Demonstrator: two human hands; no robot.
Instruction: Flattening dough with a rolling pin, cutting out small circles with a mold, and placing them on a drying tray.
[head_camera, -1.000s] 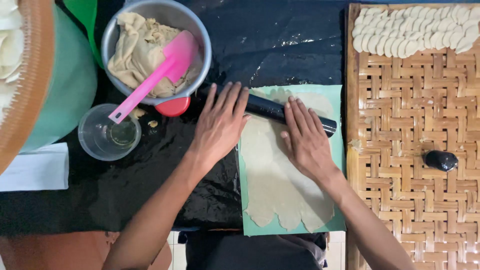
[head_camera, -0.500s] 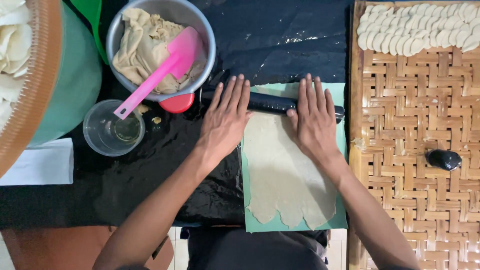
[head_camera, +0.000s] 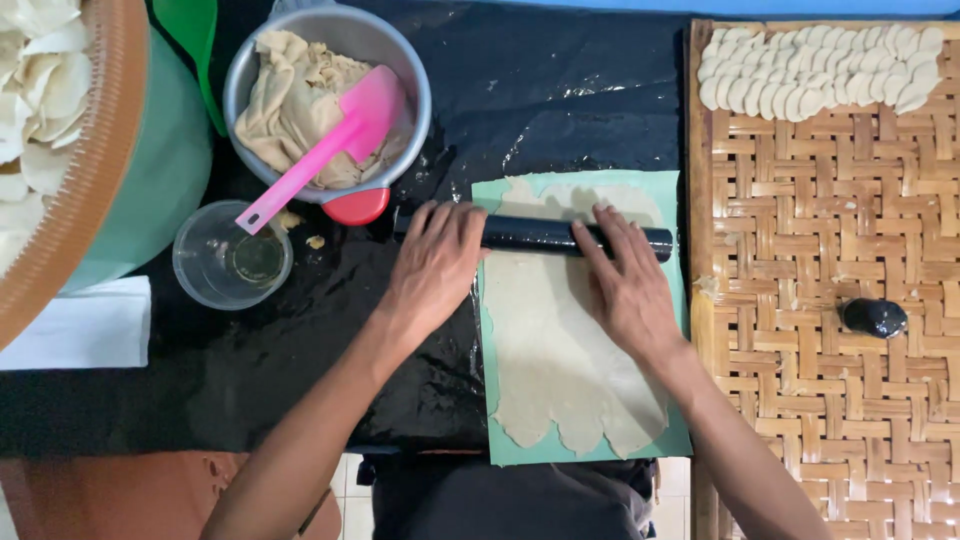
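Dough sheet (head_camera: 560, 350) rolled thin on your green mat (head_camera: 680, 440), pin now near its far end.
Your left hand (head_camera: 435, 265) and right hand (head_camera: 625, 285) press flat, fingers unclenched, on the black rolling pin (head_camera: 530, 235), pushed farther away than a second ago, stretching the sheet toward the metal bowl (head_camera: 420, 90).

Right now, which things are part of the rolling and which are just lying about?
In use:
left hand
right hand
black rolling pin
dough sheet
green mat

Lying about:
metal bowl of dough scraps
pink spatula
clear cup
woven tray
cut dough rounds
black lump
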